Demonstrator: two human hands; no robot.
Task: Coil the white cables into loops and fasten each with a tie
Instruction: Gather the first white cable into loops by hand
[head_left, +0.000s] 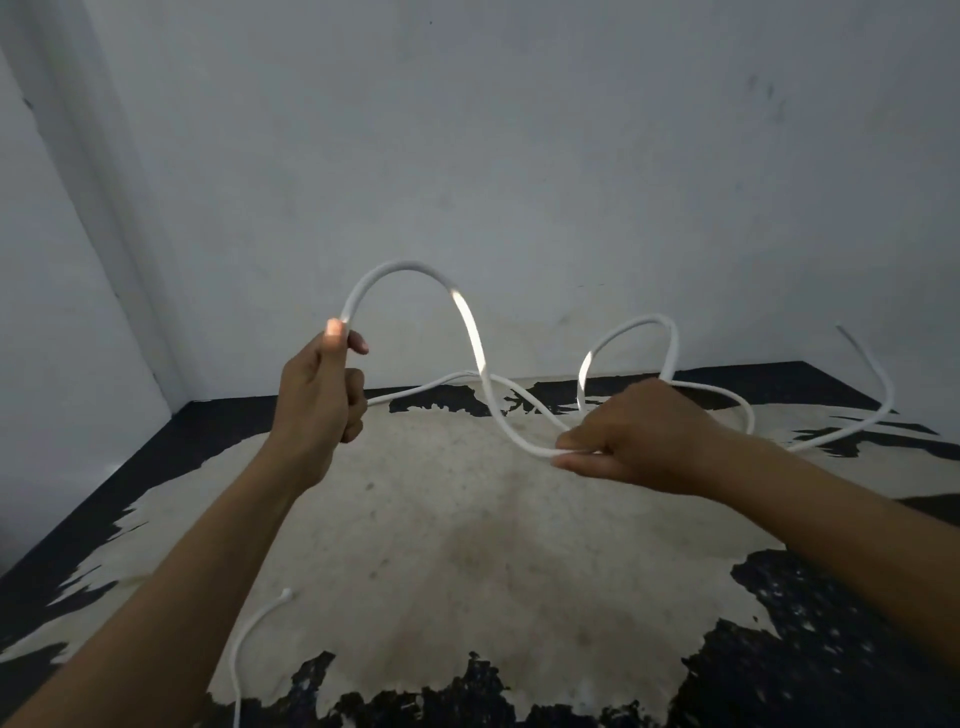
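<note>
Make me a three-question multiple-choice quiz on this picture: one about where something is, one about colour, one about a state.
1. Where is the left hand compared with the right hand?
A higher
B lower
C level

2. What colour is the cable?
A black
B white
C red

3. How does the cable lie now?
A coiled and tied
B loose, in open curves
C flat on the table

Answers: 1 A, it is raised above the right. 2 B, white throughout. 3 B, wide curves, no tie visible.

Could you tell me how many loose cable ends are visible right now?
2. One cable end lies on the worn table near the left forearm; another cable end sticks up at far right. Others may be hidden by the hands.
</note>
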